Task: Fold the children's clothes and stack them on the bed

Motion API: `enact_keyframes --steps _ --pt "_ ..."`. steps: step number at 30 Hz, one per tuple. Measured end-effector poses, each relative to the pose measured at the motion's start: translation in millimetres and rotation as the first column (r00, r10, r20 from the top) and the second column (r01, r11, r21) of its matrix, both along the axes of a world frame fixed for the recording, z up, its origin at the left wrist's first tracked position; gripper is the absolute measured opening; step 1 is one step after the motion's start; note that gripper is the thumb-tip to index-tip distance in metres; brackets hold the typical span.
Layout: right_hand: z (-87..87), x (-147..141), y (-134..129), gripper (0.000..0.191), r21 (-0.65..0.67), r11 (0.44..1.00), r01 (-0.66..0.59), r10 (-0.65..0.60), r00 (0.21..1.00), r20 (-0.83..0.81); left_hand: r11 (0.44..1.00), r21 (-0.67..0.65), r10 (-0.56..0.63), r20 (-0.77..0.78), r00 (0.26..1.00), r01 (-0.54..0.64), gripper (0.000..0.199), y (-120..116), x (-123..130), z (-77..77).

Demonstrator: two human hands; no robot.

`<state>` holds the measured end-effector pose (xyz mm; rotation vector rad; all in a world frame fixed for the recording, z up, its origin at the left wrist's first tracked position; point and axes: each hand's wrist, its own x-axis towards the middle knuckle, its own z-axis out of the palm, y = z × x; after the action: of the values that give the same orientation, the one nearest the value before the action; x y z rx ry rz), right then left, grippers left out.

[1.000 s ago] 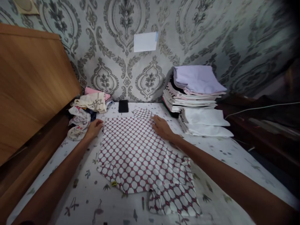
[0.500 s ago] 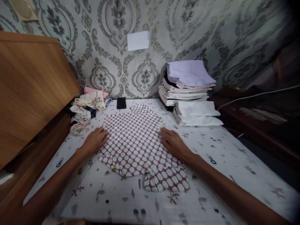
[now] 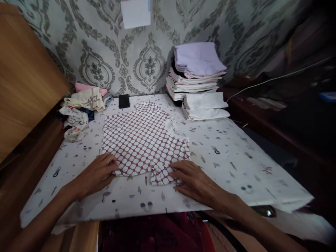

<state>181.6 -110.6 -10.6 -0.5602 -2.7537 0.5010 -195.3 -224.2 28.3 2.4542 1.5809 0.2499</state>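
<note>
A white garment with a red and grey lattice print lies spread on the cloth-covered table. My left hand rests at its near left corner, fingers bent over the fabric edge, and what the fingertips grip is hidden. At the near right part, my right hand lies over the bunched sleeve with its fingers apart. A bit of yellow label shows by the left fingertips.
Folded clothes topped by a lilac one stand at the back right, with folded white cloths before them. Crumpled clothes lie back left beside a black flat object. A wooden cabinet borders the left.
Both hands have moved from the garment's sides to its near edge. The sleeve at the near right is tucked inward. The view has tilted down, showing the table's front edge.
</note>
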Motion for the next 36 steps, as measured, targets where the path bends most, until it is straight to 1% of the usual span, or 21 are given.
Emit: enact_keyframes --steps 2,3,6,8,9,11,14,16,18,20,21,23,25,28,29,30,31,33,34,36 --pt "-7.7 3.2 -1.6 0.041 0.063 0.989 0.137 -0.136 0.991 -0.018 1.000 0.005 -0.022 -0.049 0.999 0.023 0.020 -4.7 -1.7 2.0" --pt "-12.7 5.6 -0.9 0.050 0.091 0.971 0.222 -0.221 0.975 -0.026 1.000 0.003 -0.031 -0.072 0.997 0.031 0.020 -8.1 -2.7 2.4" --pt "-29.5 16.2 3.9 0.080 0.132 0.883 0.450 -0.449 0.893 -0.040 1.000 -0.015 -0.018 -0.096 0.995 0.017 0.024 -21.8 -7.0 1.4" --pt "-39.0 24.4 6.9 0.086 0.139 0.829 0.542 -0.540 0.840 -0.054 0.999 -0.037 0.005 -0.069 0.998 -0.007 0.021 -30.4 -9.4 2.0" --pt "-42.4 27.8 7.9 0.085 0.137 0.808 0.573 -0.570 0.819 -0.061 0.998 -0.055 0.018 -0.046 0.999 -0.021 0.018 -33.0 -9.5 4.0" --pt "-45.3 31.9 8.6 0.074 0.109 0.781 0.615 -0.611 0.788 -0.075 0.991 -0.130 0.038 0.006 0.999 -0.037 0.016 -32.9 -5.7 11.8" --pt "-39.9 28.6 7.1 0.048 -0.002 0.777 0.629 -0.626 0.774 -0.096 0.968 -0.245 0.066 0.056 0.996 -0.051 0.020 -17.3 12.1 29.4" --pt "-30.9 21.4 4.8 0.030 -0.098 0.794 0.600 -0.608 0.784 -0.122 0.966 -0.256 0.063 0.065 0.996 -0.044 0.023 2.3 29.6 38.3" --pt "-19.7 12.9 1.5 0.022 -0.218 0.805 0.552 -0.588 0.792 -0.166 0.977 -0.215 0.026 0.088 0.996 -0.006 0.024 27.4 47.3 39.9" --pt "-8.9 5.1 -2.6 0.021 -0.371 0.790 0.488 -0.586 0.780 -0.221 0.988 -0.146 -0.034 0.131 0.991 0.053 0.023 55.9 62.5 33.1" --pt "-4.4 1.7 -4.7 0.022 -0.459 0.768 0.447 -0.593 0.767 -0.246 0.991 -0.109 -0.067 0.148 0.987 0.083 0.023 70.7 69.0 27.2" --pt "2.4 -3.8 -8.5 0.025 -0.635 0.692 0.345 -0.626 0.725 -0.288 0.991 -0.046 -0.119 0.154 0.981 0.128 0.023 99.9 80.5 12.2" --pt "6.6 -8.4 -11.6 0.030 -0.770 0.589 0.247 -0.693 0.645 -0.323 0.987 -0.001 -0.162 0.142 0.977 0.163 0.026 126.0 91.5 -3.9" --pt "12.4 -14.9 -15.2 0.037 -0.902 0.425 0.079 -0.814 0.470 -0.342 0.977 0.048 -0.211 0.114 0.971 0.207 0.034 153.3 108.0 -25.2" --pt "14.8 -16.7 -16.5 0.038 -0.927 0.374 0.013 -0.842 0.425 -0.334 0.977 0.049 -0.212 0.090 0.973 0.208 0.038 158.5 112.9 -30.7" --pt "17.5 -18.1 -18.1 0.040 -0.943 0.327 -0.053 -0.860 0.396 -0.321 0.978 0.043 -0.205 0.060 0.977 0.203 0.042 161.9 117.3 -35.2" --pt "20.2 -19.0 -20.2 0.041 -0.952 0.284 -0.110 -0.868 0.391 -0.304 0.980 0.032 -0.195 0.030 0.980 0.194 0.047 163.6 121.0 -38.7" --pt "25.0 -18.6 -26.5 0.041 -0.958 0.221 -0.180 -0.861 0.426 -0.279 0.982 0.007 -0.186 -0.016 0.982 0.186 0.054 163.0 125.9 -43.2" --pt "26.7 -17.2 -30.9 0.041 -0.959 0.202 -0.200 -0.849 0.453 -0.274 0.982 -0.003 -0.190 -0.030 0.981 0.190 0.057 161.5 127.2 -44.3" --pt "28.1 -12.3 -41.2 0.039 -0.956 0.193 -0.219 -0.812 0.511 -0.281 0.978 -0.003 -0.209 -0.043 0.977 0.209 0.058 157.4 128.1 -45.4"
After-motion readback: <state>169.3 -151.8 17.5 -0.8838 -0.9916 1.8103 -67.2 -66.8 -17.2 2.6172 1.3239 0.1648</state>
